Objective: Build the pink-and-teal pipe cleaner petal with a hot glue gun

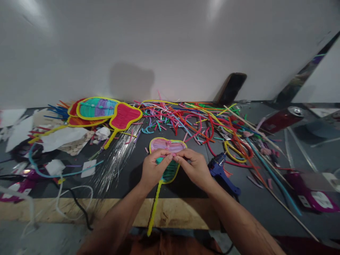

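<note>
A small hand fan (166, 147) made of pipe cleaners lies on the dark table in front of me, pink at the top, teal lower down, with a yellow rim and a long yellow handle (153, 209). My left hand (153, 168) and my right hand (195, 166) rest on its middle. Both pinch a short pink pipe cleaner piece (171, 154) between their fingertips, held across the fan's face.
Finished fans (106, 111) lie at the back left. A tangle of loose pipe cleaners (202, 122) spreads across the back. A blue glue gun (221, 171) sits right of my right hand. A red can (281, 118), wooden sticks, a leaning phone (230, 88) and paper scraps are around.
</note>
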The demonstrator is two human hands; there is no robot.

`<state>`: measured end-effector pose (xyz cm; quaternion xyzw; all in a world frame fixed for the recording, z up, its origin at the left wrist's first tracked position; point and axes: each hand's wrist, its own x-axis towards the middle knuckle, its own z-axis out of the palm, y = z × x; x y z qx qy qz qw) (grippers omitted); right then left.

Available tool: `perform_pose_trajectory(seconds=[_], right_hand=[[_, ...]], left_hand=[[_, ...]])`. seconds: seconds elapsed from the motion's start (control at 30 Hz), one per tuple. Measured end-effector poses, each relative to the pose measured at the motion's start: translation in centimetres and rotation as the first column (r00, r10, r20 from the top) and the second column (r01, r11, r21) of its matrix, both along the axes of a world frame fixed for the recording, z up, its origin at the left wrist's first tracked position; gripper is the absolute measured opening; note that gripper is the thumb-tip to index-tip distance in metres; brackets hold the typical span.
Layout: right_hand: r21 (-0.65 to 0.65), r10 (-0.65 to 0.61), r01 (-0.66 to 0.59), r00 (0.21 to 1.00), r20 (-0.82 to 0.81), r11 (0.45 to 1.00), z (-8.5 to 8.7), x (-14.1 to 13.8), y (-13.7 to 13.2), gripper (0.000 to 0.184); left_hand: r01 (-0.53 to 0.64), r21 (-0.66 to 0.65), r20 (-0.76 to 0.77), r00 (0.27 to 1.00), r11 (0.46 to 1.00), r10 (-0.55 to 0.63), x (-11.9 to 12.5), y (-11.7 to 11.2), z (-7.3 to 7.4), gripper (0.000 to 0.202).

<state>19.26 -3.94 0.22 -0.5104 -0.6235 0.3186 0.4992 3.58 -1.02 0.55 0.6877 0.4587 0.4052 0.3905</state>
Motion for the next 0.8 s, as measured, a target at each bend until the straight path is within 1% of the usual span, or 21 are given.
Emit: perform_pose_trajectory(seconds=[0.03, 0.1, 0.17, 0.2, 0.27, 0.3, 0.33, 0.37, 0.4, 0.43, 0.5, 0.53, 0.57, 0.6, 0.67, 0.73, 0.8], right_hand=[[0.005, 0.003, -0.003, 1.000, 0.018, 1.000, -0.1, 0.0, 0.0, 0.013], [0.020, -0.002, 0.001, 0.997, 0.074, 1.000, -0.4, -0.1, 0.0, 0.015], [0.031, -0.003, -0.001, 0.989, 0.148, 1.000, -0.7, -0.2, 0.0, 0.017], [0.032, 0.003, -0.009, 0.983, 0.185, 0.999, -0.9, -0.3, 0.0, 0.018], [0.024, 0.016, -0.022, 0.970, 0.241, 0.999, -1.2, -0.4, 0.1, 0.019], [0.016, 0.020, -0.025, 0.967, 0.256, 1.000, -1.3, -0.4, 0.1, 0.019], [0.007, 0.025, -0.028, 0.966, 0.257, 1.000, -1.4, -0.4, 0.1, 0.019], [-0.008, 0.034, -0.033, 0.970, 0.243, 0.999, -1.4, -0.3, 0.2, 0.018], [-0.027, 0.048, -0.043, 0.977, 0.209, 0.999, -1.3, -0.3, 0.2, 0.018], [-0.052, 0.065, -0.058, 0.986, 0.155, 0.997, -1.2, -0.1, 0.2, 0.016], [-0.114, 0.098, -0.097, 0.995, 0.003, 0.989, -0.8, 0.1, 0.3, 0.014], [-0.145, 0.105, -0.115, 0.991, -0.079, 0.983, -0.6, 0.2, 0.3, 0.014], [-0.174, 0.106, -0.132, 0.982, -0.154, 0.976, -0.4, 0.3, 0.3, 0.014], [-0.201, 0.106, -0.151, 0.969, -0.221, 0.968, -0.3, 0.4, 0.3, 0.014], [-0.260, 0.103, -0.201, 0.933, -0.344, 0.944, -0.3, 0.4, 0.3, 0.017], [-0.320, 0.089, -0.273, 0.869, -0.487, 0.907, -0.6, 0.3, 0.4, 0.020], [-0.366, 0.062, -0.363, 0.777, -0.626, 0.857, -0.9, 0.3, 0.5, 0.022]], left_hand=[[0.010, 0.053, -0.032, 0.999, 0.999, -0.009, 0.0, 0.1, 0.0, 0.014], [0.046, 0.224, -0.142, 0.990, 0.974, -0.014, -0.2, 0.2, -0.2, 0.015], [0.097, 0.397, -0.272, 0.962, 0.913, 0.016, -0.4, 0.4, -0.3, 0.015], [0.130, 0.455, -0.336, 0.941, 0.881, 0.035, -0.5, 0.5, -0.3, 0.015], [0.200, 0.506, -0.452, 0.890, 0.839, 0.060, -0.6, 0.5, -0.3, 0.017], [0.233, 0.503, -0.499, 0.864, 0.832, 0.060, -0.7, 0.5, -0.2, 0.019], [0.255, 0.490, -0.531, 0.846, 0.834, 0.053, -0.7, 0.5, -0.2, 0.021], [0.255, 0.472, -0.536, 0.843, 0.844, 0.045, -0.7, 0.5, -0.1, 0.021], [0.228, 0.446, -0.514, 0.857, 0.865, 0.039, -0.7, 0.5, 0.0, 0.020], [0.181, 0.402, -0.467, 0.884, 0.898, 0.031, -0.7, 0.5, 0.1, 0.018], [0.074, 0.235, -0.317, 0.948, 0.969, 0.005, -0.6, 0.5, 0.2, 0.017], [0.045, 0.126, -0.230, 0.973, 0.991, -0.015, -0.6, 0.6, 0.2, 0.017], [0.042, 0.018, -0.146, 0.988, 0.999, -0.039, -0.7, 0.6, 0.2, 0.018], [0.058, -0.073, -0.075, 0.995, 0.996, -0.064, -0.7, 0.7, 0.1, 0.018], [0.109, -0.173, 0.022, 0.994, 0.979, -0.107, -0.9, 0.8, 0.1, 0.020], [0.150, -0.212, 0.064, 0.988, 0.966, -0.139, -1.1, 0.8, 0.1, 0.022], [0.204, -0.238, 0.079, 0.978, 0.950, -0.191, -1.3, 0.9, 0.3, 0.024]])
